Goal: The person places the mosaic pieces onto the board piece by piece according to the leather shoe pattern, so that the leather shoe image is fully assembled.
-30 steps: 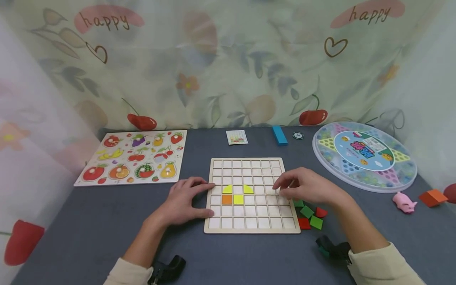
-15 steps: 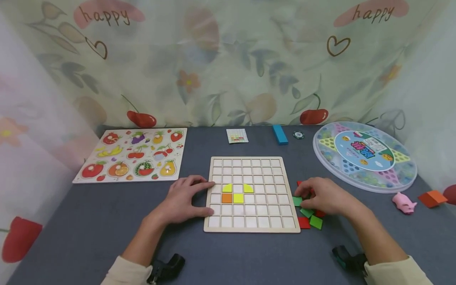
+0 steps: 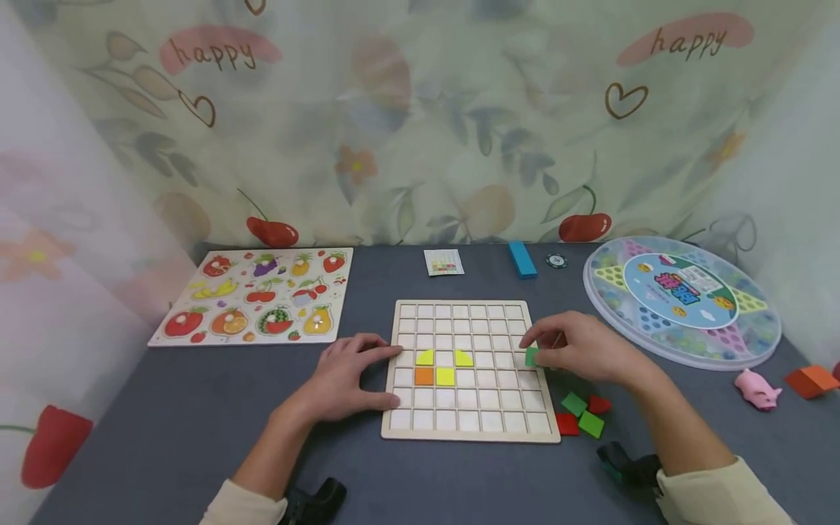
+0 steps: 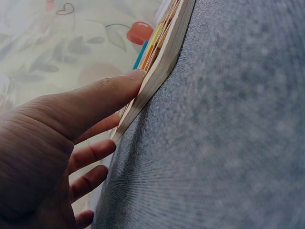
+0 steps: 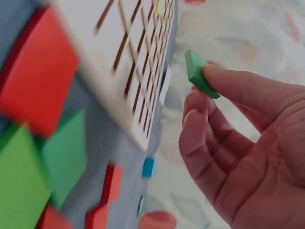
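Note:
A wooden grid board (image 3: 469,440) with white cells lies on the table. It bears two yellow quarter-round tiles, an orange square tile (image 3: 424,376) and a yellow square tile (image 3: 445,376). My left hand (image 3: 351,378) rests at the board's left edge, thumb and index fingertips touching its rim, fingers extended. Between thumb and fingers, my right hand (image 3: 584,348) pinches a green square tile (image 5: 198,74), held over the board's right edge. Just right of the board lie loose green tiles (image 3: 591,424) and red tiles (image 3: 567,424).
Behind the board lie a small pattern card (image 3: 444,262), a blue block (image 3: 522,259) and a round chip (image 3: 556,260). A fruit puzzle board (image 3: 246,337) is at left. At right sit a round game board (image 3: 741,343), a pink pig figure (image 3: 757,389) and an orange block (image 3: 811,381).
My right hand went from near the board's right side to the loose tiles, took a green tile and came back left over the board's edge. My left hand stays on the board; the view tilts slightly.

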The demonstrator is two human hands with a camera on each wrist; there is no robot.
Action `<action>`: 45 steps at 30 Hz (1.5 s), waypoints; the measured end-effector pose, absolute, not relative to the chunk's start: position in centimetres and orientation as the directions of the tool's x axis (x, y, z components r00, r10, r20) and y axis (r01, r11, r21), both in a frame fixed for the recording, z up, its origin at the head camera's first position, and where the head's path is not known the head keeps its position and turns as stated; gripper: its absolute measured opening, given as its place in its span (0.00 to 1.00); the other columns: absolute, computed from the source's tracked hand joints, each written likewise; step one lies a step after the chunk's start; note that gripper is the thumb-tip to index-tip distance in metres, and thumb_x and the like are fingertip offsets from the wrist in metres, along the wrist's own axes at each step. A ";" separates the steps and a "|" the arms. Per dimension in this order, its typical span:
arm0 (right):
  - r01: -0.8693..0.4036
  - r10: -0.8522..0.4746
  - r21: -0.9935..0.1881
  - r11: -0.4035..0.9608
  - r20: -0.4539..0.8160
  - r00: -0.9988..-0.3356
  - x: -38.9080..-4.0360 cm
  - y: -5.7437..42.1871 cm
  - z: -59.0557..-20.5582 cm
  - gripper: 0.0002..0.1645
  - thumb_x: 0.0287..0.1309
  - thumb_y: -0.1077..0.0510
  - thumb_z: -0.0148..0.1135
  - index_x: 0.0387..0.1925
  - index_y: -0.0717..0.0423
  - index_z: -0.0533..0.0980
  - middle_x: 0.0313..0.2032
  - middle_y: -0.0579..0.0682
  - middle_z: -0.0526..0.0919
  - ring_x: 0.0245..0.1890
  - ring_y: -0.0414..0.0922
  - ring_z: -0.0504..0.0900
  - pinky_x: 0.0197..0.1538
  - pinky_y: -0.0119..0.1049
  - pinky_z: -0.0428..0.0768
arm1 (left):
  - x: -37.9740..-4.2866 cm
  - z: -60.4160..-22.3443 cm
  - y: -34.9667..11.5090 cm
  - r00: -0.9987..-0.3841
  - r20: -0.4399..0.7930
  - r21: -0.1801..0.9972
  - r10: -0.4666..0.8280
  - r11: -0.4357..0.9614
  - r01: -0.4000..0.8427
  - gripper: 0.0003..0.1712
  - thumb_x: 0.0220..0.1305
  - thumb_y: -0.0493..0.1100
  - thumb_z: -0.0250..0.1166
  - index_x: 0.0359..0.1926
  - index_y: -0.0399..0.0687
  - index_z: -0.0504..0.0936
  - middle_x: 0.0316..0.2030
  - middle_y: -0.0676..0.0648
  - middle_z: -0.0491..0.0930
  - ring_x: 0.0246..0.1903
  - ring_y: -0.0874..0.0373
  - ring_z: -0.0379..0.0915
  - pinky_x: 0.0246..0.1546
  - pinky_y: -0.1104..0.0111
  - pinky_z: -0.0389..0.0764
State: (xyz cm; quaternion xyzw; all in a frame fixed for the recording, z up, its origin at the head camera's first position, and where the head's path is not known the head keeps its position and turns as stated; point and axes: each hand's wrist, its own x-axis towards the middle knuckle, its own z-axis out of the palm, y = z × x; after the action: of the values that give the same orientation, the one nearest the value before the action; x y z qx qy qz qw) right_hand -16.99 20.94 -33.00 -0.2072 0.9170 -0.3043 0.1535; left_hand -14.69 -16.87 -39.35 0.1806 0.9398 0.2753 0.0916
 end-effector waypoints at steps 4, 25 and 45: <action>-0.271 -0.496 -0.667 0.694 -0.170 -0.851 -17.4 18.4 -32.6 0.13 0.64 0.59 0.67 0.49 0.54 0.86 0.33 0.48 0.84 0.30 0.46 0.79 0.35 0.39 0.81 | -14.6 -39.4 -16.8 -0.917 -0.071 0.553 0.393 0.780 0.292 0.42 0.57 0.62 0.76 0.71 0.62 0.76 0.67 0.47 0.69 0.67 0.43 0.57 0.71 0.36 0.53; -0.381 -0.670 -0.703 0.600 -0.182 -0.719 -17.4 7.3 -35.1 0.10 0.57 0.68 0.67 0.34 0.50 0.87 0.26 0.43 0.83 0.24 0.39 0.78 0.31 0.33 0.77 | -14.7 -39.3 -16.8 -0.916 -0.067 0.552 0.396 0.780 0.297 0.41 0.57 0.63 0.76 0.71 0.63 0.76 0.67 0.47 0.70 0.68 0.42 0.58 0.72 0.36 0.52; -0.381 -0.639 -0.690 0.615 -0.153 -0.754 -16.5 8.0 -35.5 0.08 0.59 0.66 0.69 0.34 0.50 0.88 0.26 0.42 0.83 0.25 0.41 0.78 0.31 0.36 0.76 | -14.6 -39.5 -16.9 -0.913 -0.048 0.555 0.405 0.771 0.313 0.41 0.58 0.62 0.76 0.71 0.62 0.76 0.67 0.48 0.69 0.67 0.43 0.58 0.71 0.36 0.54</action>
State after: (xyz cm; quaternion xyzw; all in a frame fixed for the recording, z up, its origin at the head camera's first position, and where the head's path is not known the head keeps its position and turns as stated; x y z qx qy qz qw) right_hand -16.52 7.96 -35.51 -0.2909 0.8769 -0.3286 0.1961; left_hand -14.58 -16.91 -39.46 0.1915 0.9374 0.2789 0.0827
